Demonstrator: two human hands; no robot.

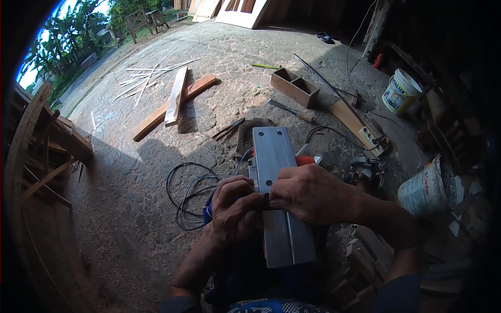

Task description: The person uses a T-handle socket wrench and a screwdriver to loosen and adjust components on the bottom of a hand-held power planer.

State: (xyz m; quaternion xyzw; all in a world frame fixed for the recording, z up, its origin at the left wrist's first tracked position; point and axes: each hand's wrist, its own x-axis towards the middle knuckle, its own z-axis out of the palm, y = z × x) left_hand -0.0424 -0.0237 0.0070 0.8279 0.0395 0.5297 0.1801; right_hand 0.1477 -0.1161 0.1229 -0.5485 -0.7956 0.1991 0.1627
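Above the wide, rough floor (120,208), the planer (276,156) was close in front of me, upside down, with its long flat metal side facing up. My left hand (235,203) was bent in at its left edge, and my right hand (310,193) lay over its middle. My fingertips were close together there, but I could not tell if they pinched anything, because my own hands hid the spot. I thought it best to keep the planer very still, push gently, and keep my skin away from any sharp edge. Far past the planer, to the left, lay two crossed beams (151,122). Off to its right was a white bucket (422,188). Beyond its far end sat a wooden box (292,93), with a chisel (282,106) nearer. Pliers (229,128) lay just past its far left corner. A thin black cord (167,183) looped on its left, and I felt it could catch my foot.
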